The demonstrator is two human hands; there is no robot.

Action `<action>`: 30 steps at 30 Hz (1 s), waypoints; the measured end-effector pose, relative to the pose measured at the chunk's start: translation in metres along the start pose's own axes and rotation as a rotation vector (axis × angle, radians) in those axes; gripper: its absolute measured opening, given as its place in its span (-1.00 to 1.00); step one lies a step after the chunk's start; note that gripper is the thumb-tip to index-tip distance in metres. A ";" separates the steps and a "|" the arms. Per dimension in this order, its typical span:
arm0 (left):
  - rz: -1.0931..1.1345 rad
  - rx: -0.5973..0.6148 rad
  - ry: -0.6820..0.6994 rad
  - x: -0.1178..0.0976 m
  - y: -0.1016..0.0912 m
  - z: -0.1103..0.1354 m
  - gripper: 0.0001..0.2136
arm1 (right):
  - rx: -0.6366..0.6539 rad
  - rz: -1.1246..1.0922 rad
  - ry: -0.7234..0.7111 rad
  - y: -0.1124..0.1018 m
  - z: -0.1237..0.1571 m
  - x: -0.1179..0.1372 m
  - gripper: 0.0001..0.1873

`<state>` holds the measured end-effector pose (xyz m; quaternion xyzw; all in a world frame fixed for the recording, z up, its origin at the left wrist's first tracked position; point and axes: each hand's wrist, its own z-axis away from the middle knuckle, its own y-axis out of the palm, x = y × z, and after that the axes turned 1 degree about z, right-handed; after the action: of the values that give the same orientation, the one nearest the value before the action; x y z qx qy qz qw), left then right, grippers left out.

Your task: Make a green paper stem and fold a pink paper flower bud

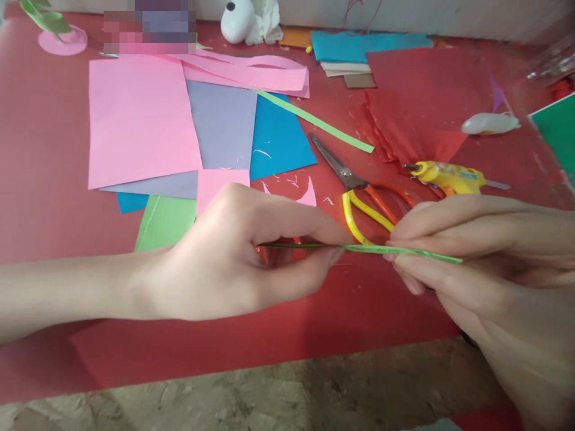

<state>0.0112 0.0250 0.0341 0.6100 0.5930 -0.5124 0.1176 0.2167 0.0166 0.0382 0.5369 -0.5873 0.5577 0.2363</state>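
Right hand [489,281] and left hand [220,251] pinch a green, seemingly papery strip [376,249].

A thin, narrow strip of bright green, paper-like sheet [367,248] is held nearly edge-on above the red tabletop, pinched between the fingertips of the left hand [220,251] and the right hand [485,263]. It runs almost level, its right end tilting slightly downward and poking out past the fingers. Layers show along its edge, lying close together; its left part is darker, in shadow.
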 end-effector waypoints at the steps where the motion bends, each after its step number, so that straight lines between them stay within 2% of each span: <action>1: -0.001 -0.002 -0.001 0.000 0.000 0.000 -0.89 | 0.002 -0.006 0.005 0.000 -0.001 0.000 -0.83; 10: 0.080 0.007 -0.112 0.001 0.000 0.000 -0.89 | 0.049 -0.097 0.108 0.001 -0.005 -0.001 -0.77; 12: 0.091 0.027 -0.130 0.001 0.001 0.001 -0.89 | 0.048 -0.079 0.107 0.004 -0.004 -0.001 -0.74; 16: 0.136 0.067 -0.155 0.001 0.002 0.003 -0.88 | 0.066 -0.054 0.081 0.011 -0.004 0.001 -0.80; 20: 0.163 0.061 -0.124 0.001 0.002 0.004 -0.88 | 0.055 -0.030 0.072 0.015 -0.004 0.003 -0.80; 27: -0.036 0.042 -0.015 0.000 0.003 0.005 -0.91 | 0.049 -0.005 0.060 0.014 -0.002 0.003 -0.79; 30: -0.068 -0.008 0.027 -0.001 0.004 0.005 -0.93 | 0.030 -0.007 0.069 0.015 -0.001 0.002 -0.81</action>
<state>0.0119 0.0199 0.0307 0.5957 0.6170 -0.5054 0.0947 0.2021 0.0136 0.0345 0.5228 -0.5684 0.5838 0.2504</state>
